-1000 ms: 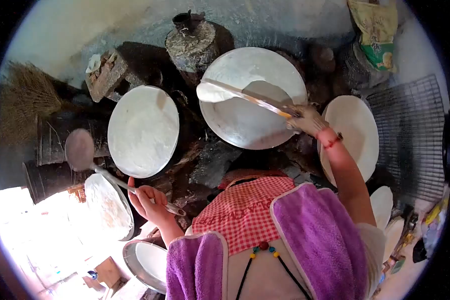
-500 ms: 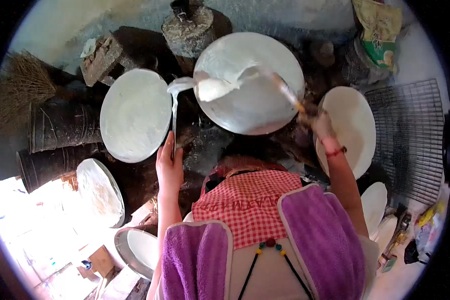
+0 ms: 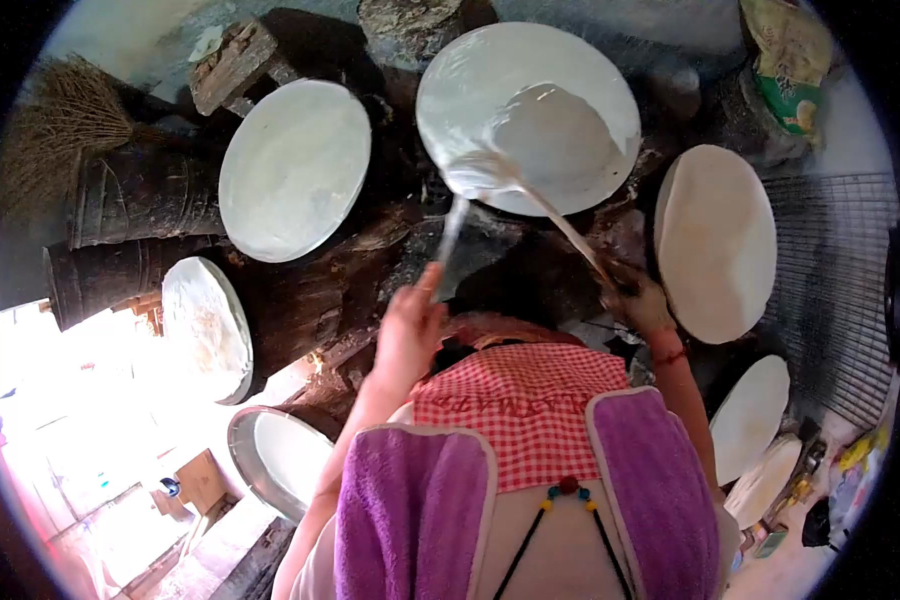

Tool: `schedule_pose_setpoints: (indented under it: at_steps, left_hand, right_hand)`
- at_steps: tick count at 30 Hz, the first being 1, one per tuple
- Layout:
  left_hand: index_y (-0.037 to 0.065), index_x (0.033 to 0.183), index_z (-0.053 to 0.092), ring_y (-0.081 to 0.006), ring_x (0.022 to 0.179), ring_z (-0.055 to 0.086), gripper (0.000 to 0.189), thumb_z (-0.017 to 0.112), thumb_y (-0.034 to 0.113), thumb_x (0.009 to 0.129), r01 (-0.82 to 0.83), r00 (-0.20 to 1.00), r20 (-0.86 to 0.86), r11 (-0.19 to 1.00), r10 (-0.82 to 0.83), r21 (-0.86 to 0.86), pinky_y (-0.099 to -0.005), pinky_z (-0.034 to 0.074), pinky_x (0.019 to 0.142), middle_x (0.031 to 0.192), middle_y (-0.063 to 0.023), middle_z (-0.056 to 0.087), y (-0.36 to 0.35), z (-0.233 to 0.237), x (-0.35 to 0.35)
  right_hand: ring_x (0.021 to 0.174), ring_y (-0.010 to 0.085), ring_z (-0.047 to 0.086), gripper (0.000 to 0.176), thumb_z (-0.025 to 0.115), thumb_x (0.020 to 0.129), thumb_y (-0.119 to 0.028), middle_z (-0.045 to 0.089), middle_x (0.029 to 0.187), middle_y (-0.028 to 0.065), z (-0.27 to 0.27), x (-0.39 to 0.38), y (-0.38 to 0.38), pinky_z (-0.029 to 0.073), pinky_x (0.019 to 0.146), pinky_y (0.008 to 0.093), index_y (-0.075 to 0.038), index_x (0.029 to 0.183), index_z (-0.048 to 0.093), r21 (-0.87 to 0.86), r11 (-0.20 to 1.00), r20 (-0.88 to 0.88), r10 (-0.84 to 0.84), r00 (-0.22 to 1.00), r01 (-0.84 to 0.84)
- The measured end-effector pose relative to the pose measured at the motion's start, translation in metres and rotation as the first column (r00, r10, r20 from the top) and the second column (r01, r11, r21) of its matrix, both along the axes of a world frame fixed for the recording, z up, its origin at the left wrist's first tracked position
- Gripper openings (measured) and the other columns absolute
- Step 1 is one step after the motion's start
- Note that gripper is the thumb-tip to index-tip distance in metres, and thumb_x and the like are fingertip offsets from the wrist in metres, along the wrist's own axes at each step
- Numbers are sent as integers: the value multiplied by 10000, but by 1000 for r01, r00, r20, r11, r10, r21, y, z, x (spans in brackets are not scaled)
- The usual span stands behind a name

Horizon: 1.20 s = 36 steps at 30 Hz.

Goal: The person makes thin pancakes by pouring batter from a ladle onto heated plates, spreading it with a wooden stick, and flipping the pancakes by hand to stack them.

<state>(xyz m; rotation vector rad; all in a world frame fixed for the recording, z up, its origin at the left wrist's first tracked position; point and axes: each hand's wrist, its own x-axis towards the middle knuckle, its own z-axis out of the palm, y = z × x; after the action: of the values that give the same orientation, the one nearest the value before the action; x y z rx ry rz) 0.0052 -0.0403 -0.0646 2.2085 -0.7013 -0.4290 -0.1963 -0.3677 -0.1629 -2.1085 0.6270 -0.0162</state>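
My left hand [image 3: 408, 325] grips the handle of a metal ladle [image 3: 453, 235], its bowl end blurred at the lower left of a large round pan [image 3: 615, 95]. My right hand [image 3: 640, 302] is closed around a long-handled tool [image 3: 568, 230]. That tool slants across the pan's lower edge, and its smeared head overlaps the ladle's end. White batter [image 3: 470, 85] coats much of the pan in a wet ring, with a greyer oval patch right of the middle.
Round white-coated pans stand at the left [image 3: 295, 170] and right [image 3: 715, 245]. A basin [image 3: 255, 470] of white liquid sits lower left. Dark barrels [image 3: 145, 195], a twig broom [image 3: 65, 125] and a wire rack [image 3: 835, 270] flank the work area.
The ladle has moved right to the pan's lower-left rim, and the other tool's head has swung down-left to meet it. White batter covers more of the pan. The view has shifted.
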Motion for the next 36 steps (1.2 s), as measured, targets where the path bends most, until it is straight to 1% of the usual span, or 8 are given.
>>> schedule_pose_setpoints:
  at_steps: [1,3,6,9,14,23,31,36]
  left_hand:
    - [103,1342,487,-345,781,562,548,596,8,813,47,999,-27,999,-47,-21,-385,476,708,861,-181,555,-3,0,-4]
    - [83,1333,486,-362,816,559,540,597,1,812,171,983,-46,975,-179,-140,-387,476,738,894,-183,561,-13,-18,5]
    - [59,1318,490,-357,831,564,528,606,7,805,323,944,-7,930,-329,-174,-373,473,767,893,-189,562,-41,-45,38]
    - [46,1352,457,-97,579,486,456,560,93,910,-59,827,-515,877,-225,-478,-236,390,504,720,-16,514,-25,-14,38]
    - [16,1332,411,-45,451,296,392,414,205,988,-456,764,-643,668,-44,-588,-191,250,378,635,44,349,45,33,52]
    - [46,1275,456,-37,442,243,326,393,209,1000,-794,577,-757,430,307,-430,-190,213,368,636,45,294,188,-12,36]
    - [36,1254,482,-38,460,236,336,415,247,1002,-800,592,-734,355,333,-484,-188,224,364,641,46,277,184,7,37]
    - [31,1269,482,-36,475,217,365,429,273,1000,-770,634,-711,332,304,-544,-184,212,363,639,50,244,162,21,26]
  right_hand:
    - [801,168,588,488,714,756,-149,638,964,66,-1,-14,14,490,684,329,-49,1214,578,-465,878,24,138,990,-111]
    - [748,175,581,471,716,766,-230,631,918,99,-136,-88,25,473,648,347,-25,1166,574,-17,946,-314,-313,896,324]
    - [706,193,583,444,707,780,-280,645,889,107,-121,-49,77,461,634,341,-11,1112,584,-209,894,-366,-448,816,397]
    - [617,167,598,377,669,846,-320,634,782,66,-16,62,119,467,509,341,-30,1073,587,736,389,-165,-691,704,554]
    - [405,97,488,330,680,843,-394,613,670,19,34,196,172,348,352,237,-116,1014,634,731,629,-31,-355,934,263]
    - [382,104,456,277,672,861,-326,586,612,40,1,138,210,311,320,250,-95,1004,619,877,140,-291,-606,741,459]
    - [531,186,575,472,647,825,-503,665,730,72,-35,39,62,430,449,333,-33,846,683,710,451,-354,-434,828,541]
    - [708,242,633,488,551,881,-494,673,833,128,10,70,22,495,597,366,-28,977,658,12,786,-453,-547,704,618]
